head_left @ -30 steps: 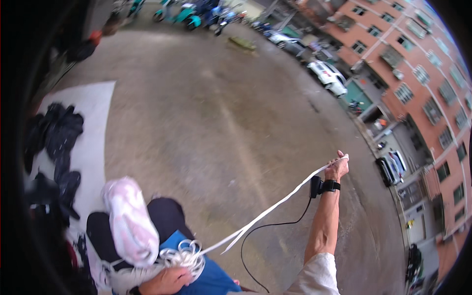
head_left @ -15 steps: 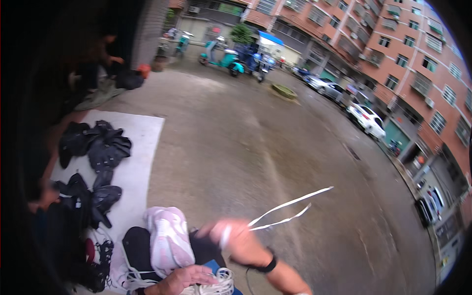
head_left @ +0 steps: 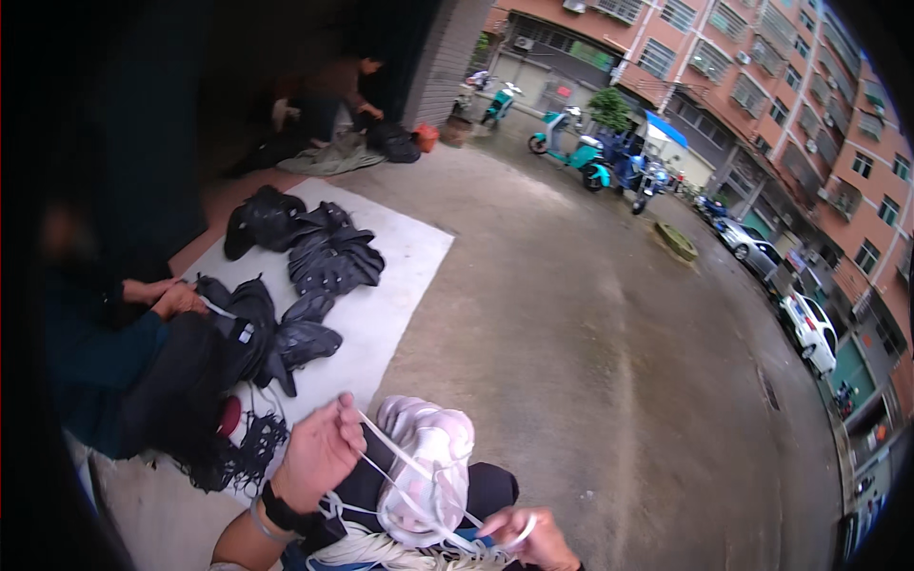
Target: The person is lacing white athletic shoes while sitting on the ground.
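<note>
Left hand (head_left: 319,452) pinching a flat white lace (head_left: 395,457) above the knee, right hand (head_left: 533,535) closed on the same lace lower down, pale pink-and-white shoe upper (head_left: 428,466) resting on the lap between them, black shoe uppers (head_left: 328,255) piled on a white sheet (head_left: 409,262) to the left.

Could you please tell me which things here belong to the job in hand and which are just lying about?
In hand:
- white lace
- pale shoe upper on the lap
- bundle of white laces

Lying about:
- black pieces on the white sheet
- scooters
- parked cars
</note>
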A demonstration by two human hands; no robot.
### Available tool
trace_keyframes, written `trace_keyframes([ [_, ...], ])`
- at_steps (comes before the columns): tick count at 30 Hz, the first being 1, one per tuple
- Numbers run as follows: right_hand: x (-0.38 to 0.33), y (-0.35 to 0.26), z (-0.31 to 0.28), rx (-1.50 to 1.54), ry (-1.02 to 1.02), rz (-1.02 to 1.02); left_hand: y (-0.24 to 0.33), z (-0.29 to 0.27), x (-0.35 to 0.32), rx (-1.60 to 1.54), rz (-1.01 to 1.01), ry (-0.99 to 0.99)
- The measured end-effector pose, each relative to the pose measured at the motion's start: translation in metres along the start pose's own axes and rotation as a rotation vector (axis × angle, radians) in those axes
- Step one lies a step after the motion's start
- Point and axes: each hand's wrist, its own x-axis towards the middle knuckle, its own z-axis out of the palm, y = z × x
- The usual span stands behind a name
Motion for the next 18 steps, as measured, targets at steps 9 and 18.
trace_keyframes([
  [9,0.027,0.038,-0.075,-0.079,0.511,0.096,0.069,-0.054,-0.015,0.111,0.319,0.195],
  [18,0.074,0.042,0.033,-1.240,0.122,-0.113,-0.035,-0.043,-0.006,1.910,0.043,-0.194],
])
